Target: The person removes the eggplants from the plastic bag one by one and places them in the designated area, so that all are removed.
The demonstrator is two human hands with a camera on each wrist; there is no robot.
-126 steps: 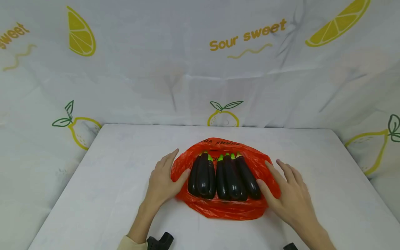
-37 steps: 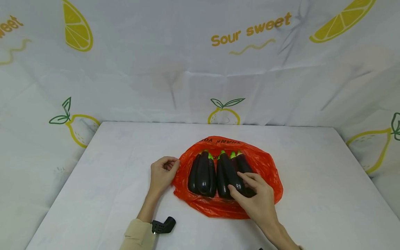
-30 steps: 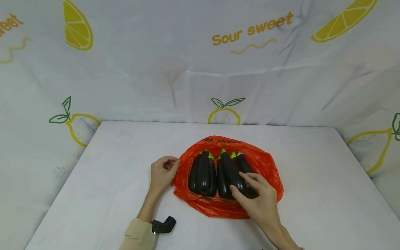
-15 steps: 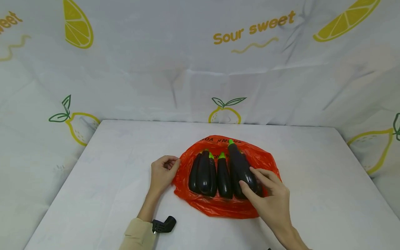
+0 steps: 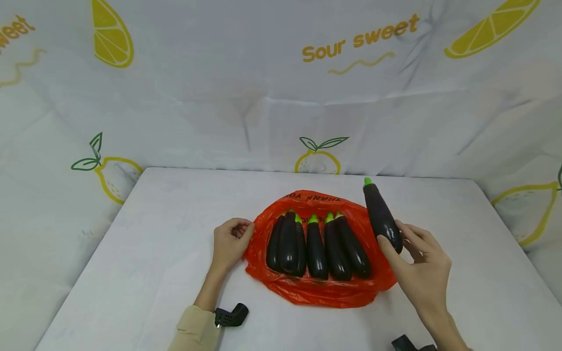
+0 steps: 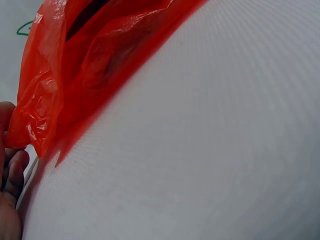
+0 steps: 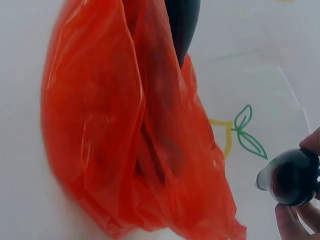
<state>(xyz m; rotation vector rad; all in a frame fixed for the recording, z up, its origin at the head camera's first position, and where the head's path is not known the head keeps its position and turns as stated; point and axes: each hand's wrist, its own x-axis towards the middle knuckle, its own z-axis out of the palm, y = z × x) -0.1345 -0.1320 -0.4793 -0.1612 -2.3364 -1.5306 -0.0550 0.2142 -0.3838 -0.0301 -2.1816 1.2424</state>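
Between thumb and fingers, my right hand (image 5: 423, 265) holds an eggplant (image 5: 381, 217) by its rounded end, green stem pointing away. It is raised above the right edge of a red plastic bag (image 5: 325, 295). In the right wrist view that eggplant (image 7: 292, 177) shows end-on at the right. My left hand (image 5: 230, 243) pinches the bag's left rim; the left wrist view shows the red plastic (image 6: 37, 110) caught at the fingers. Several more eggplants (image 5: 317, 248) lie side by side in the spread bag, stems toward the back.
The bag sits mid-way on a white table (image 5: 175, 219). Behind the table hangs a white curtain (image 5: 197, 97) printed with lemons and words. Dark wrist-worn devices show at the left wrist (image 5: 231, 315) and near the right wrist (image 5: 408, 343).
My right hand has lifted one eggplant out of the bag's right group and carried it up and to the right. The left hand went from spread fingers to pinching the rim.
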